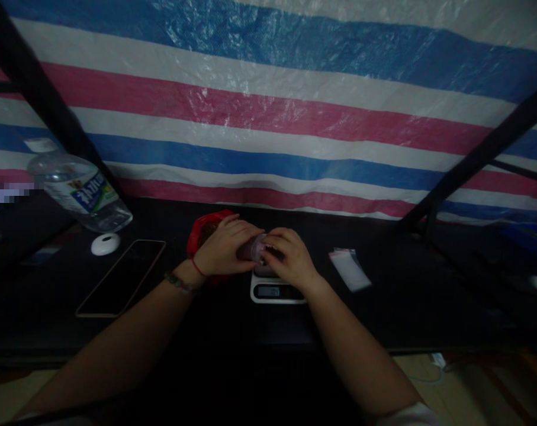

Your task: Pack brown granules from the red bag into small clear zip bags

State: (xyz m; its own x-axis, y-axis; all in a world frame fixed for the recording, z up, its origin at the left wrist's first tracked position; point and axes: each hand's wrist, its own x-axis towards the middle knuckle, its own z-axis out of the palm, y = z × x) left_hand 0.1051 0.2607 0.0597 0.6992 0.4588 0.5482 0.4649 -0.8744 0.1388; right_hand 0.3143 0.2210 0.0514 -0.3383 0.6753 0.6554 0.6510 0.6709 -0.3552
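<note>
A small clear plastic bag (256,248) is between my two hands, over a white digital scale (256,291). My left hand (227,247) grips its left side, fingers bent around it. With thumb and fingers, my right hand (290,255) pinches the right side near the opening, where small dark bits show. Part of the scale's plate is hidden under my hands, and its lit display (269,291) shows digits. Behind my left wrist sits an open red bag (198,232) with brown contents, partly covered by that hand.
Several flat clear bags (350,271) lie to the right on the black table (410,302). To the left are a phone (121,278), a white rounded object (105,244) and a large water bottle (84,189). Black posts and a striped plastic sheet (268,136) stand behind.
</note>
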